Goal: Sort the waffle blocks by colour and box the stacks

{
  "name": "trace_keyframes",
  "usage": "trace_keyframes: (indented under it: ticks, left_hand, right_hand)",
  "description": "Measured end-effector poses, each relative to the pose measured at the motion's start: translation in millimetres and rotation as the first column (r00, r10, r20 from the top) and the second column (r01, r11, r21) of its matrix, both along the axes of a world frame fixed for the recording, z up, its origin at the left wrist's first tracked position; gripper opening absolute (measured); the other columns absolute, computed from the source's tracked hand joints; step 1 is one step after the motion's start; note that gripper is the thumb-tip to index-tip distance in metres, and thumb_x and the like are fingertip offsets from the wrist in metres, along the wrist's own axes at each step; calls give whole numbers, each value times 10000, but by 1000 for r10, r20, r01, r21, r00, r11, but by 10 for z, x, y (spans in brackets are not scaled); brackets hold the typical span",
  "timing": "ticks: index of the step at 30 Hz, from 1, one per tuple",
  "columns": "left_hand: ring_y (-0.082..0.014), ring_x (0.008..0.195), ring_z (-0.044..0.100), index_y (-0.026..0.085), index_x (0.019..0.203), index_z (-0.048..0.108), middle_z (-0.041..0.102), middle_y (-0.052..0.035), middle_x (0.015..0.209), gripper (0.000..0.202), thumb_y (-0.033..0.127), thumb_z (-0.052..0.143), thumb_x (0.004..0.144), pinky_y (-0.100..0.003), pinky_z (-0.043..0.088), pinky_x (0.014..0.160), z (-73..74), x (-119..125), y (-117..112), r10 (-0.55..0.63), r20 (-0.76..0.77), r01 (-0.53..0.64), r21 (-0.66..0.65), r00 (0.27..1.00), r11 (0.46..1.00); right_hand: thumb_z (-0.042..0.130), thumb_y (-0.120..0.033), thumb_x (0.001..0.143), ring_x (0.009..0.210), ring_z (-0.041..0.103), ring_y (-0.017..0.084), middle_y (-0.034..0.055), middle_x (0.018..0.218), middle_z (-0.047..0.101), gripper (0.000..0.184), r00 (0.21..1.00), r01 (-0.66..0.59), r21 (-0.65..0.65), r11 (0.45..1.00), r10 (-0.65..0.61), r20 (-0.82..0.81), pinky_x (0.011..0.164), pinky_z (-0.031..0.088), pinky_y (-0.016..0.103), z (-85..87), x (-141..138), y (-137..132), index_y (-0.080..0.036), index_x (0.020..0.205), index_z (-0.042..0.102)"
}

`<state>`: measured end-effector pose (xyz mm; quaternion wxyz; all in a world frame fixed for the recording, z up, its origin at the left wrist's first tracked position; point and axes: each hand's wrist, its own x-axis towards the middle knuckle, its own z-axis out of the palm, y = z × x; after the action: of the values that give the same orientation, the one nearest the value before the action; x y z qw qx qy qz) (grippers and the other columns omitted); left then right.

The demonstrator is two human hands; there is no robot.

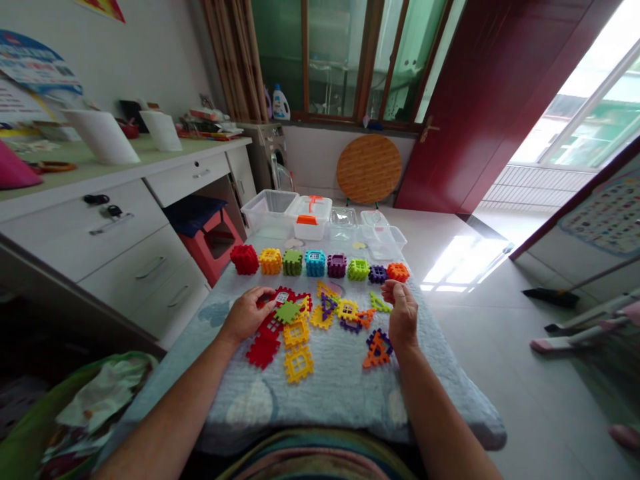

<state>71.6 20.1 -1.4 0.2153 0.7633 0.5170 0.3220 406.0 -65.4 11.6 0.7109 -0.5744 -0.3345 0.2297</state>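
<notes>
My left hand [249, 313] reaches over the loose red panels, its thumb and fingers apart at the edge of a red window panel [273, 325]. A green panel [287, 312] lies beside its fingertips, and yellow window panels [299, 363] lie to its right. My right hand [403, 312] is raised near the orange stack [399, 271] with its fingers curled together; whether something small is between them I cannot make out. Close to it are a light green triangle [381, 303] and an orange triangle [376, 353] over a purple one. Mixed yellow, purple and orange pieces lie between my hands.
Interlocking blocks stand in a row, from a red stack [245, 259] to the orange one. Behind them are clear plastic boxes [270, 212] and a lidded box with orange latches [311, 227]. A grey-blue cloth [330, 393] covers the table. A stool [203, 230] stands left.
</notes>
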Motion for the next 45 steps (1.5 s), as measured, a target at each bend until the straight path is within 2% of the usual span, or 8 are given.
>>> trace_keyframes:
  ticks: [23,29,32,35,37,39,42,45]
  left_hand:
    - [-218,811,682,190,893,674,738,-56,902,293,407,546,744,-327,539,811,-67,-43,38,89,69,-86,-43,994,995]
    - [-213,802,677,189,881,677,735,-56,884,285,400,533,754,-317,535,803,-67,-33,42,92,70,-91,-27,993,996]
    - [-210,794,676,195,871,675,737,-52,877,270,392,531,756,-317,536,802,-73,-30,47,101,59,-100,-19,993,995]
    - [-208,790,677,195,860,670,736,-52,871,258,385,524,765,-314,537,794,-81,-30,51,104,51,-103,-14,993,995]
    - [-209,803,679,192,863,669,736,-56,884,256,379,522,770,-314,536,800,-88,-31,53,104,49,-104,-9,993,995]
    - [-209,814,680,192,869,670,737,-57,892,250,368,519,775,-314,534,805,-91,-31,52,101,44,-100,-9,994,995]
    - [-206,822,679,198,865,671,738,-51,887,235,354,518,780,-310,533,805,-81,-27,46,95,34,-95,-13,995,995]
    - [-205,824,679,202,856,672,739,-46,885,227,351,519,779,-306,532,801,-69,-23,39,96,30,-96,-6,995,995]
  right_hand:
    - [417,-521,880,668,577,155,53,804,663,418,999,23,10,1000,-23,27,639,470,304,-2,26,7,-168,928,636]
    - [569,-450,796,629,548,150,11,743,630,288,992,-61,-85,994,70,106,608,456,296,3,25,9,-186,890,633]
    - [625,-396,760,730,578,186,23,784,647,234,893,-162,-202,966,231,387,699,469,336,2,-10,-17,-199,884,649]
    - [681,-360,728,941,571,240,48,949,674,257,641,-251,-300,920,390,661,861,439,399,13,-75,-71,-228,948,676]
    - [710,-345,712,1009,546,257,49,1024,673,333,483,-284,-373,883,468,740,908,408,421,16,-120,-104,-252,1030,675]
    - [706,-318,723,1003,546,256,52,1047,670,360,389,-296,-426,855,515,763,898,406,417,11,-151,-119,-261,1076,667]
    - [666,-284,768,965,570,236,59,1031,662,280,346,-319,-450,834,544,764,870,425,388,-6,-164,-104,-252,1047,677]
    - [619,-271,813,923,593,214,53,970,661,191,377,-344,-436,832,547,748,845,451,356,-17,-153,-77,-242,990,687]
